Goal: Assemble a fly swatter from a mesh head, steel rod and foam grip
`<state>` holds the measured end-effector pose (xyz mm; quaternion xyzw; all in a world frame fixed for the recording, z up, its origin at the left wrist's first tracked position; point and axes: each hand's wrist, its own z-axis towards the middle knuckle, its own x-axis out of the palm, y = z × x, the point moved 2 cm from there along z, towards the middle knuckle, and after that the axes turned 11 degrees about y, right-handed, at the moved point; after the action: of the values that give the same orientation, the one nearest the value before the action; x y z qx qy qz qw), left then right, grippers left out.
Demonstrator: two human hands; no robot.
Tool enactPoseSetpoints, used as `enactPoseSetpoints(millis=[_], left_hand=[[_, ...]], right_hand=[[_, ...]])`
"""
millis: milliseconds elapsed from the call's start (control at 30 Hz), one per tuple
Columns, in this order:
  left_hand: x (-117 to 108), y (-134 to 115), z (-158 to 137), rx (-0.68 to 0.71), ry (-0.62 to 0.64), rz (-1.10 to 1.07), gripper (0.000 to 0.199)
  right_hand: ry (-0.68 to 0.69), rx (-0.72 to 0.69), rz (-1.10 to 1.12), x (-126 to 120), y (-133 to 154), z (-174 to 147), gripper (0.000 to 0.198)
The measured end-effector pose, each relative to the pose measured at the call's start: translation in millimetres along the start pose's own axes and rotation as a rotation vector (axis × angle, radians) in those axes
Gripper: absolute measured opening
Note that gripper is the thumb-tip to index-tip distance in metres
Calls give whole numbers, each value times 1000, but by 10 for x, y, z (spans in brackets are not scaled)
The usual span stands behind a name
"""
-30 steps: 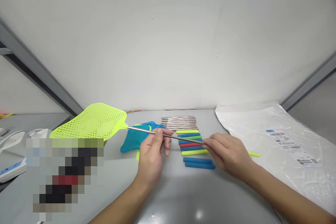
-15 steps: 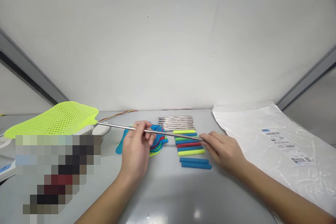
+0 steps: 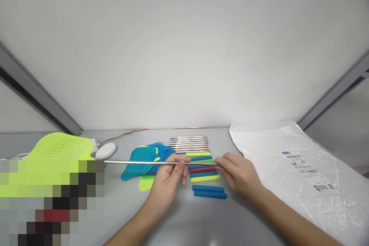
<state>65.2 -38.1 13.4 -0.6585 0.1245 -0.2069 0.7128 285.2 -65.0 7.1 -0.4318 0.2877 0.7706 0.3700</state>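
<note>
Swatter rod (image 3: 138, 162), pinched in your left hand (image 3: 168, 178) and right hand (image 3: 238, 173), could bend or slip if your grips twist unevenly.

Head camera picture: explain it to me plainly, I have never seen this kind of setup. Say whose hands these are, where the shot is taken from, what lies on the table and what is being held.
There is no machine here. A person wears a camera on the head that looks forward and down, so the two bare arms reaching in from below are the person's own.

The left hand and the right hand pinch a thin metal rod between them. The rod runs left to a lime green fly swatter head, partly covered by a blurred patch.

On the grey table lie a pile of blue and green swatter heads, a row of bare metal rods, coloured foam grip sleeves in green, blue and red, a white oval object, and a clear plastic bag with labels on the right.
</note>
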Motion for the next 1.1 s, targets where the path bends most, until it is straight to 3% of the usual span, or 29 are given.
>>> enactPoseSetpoints(millis=[133, 400, 567, 667, 900, 967, 1100], left_hand=[[-28, -2, 32, -13, -28, -46, 30], [-291, -34, 114, 74, -140, -73, 32], [-314, -82, 74, 107, -210, -60, 31], [-278, -66, 47, 116, -156, -45, 29], [26, 4, -22, 62, 135, -1, 27], [99, 20, -38, 44, 147, 5, 29], [84, 21, -29, 72, 51, 50, 35]], right_hand=[[-8, -6, -4, -14, -38, 57, 16], [-52, 16, -2, 13, -203, 54, 13], [-42, -1, -7, 72, -181, 11, 13], [-52, 11, 9, 110, -152, -18, 15], [-81, -51, -91, 27, 37, -14, 14], [-79, -75, -90, 1, 90, 0, 13], [-94, -104, -103, -36, 80, 36, 14]])
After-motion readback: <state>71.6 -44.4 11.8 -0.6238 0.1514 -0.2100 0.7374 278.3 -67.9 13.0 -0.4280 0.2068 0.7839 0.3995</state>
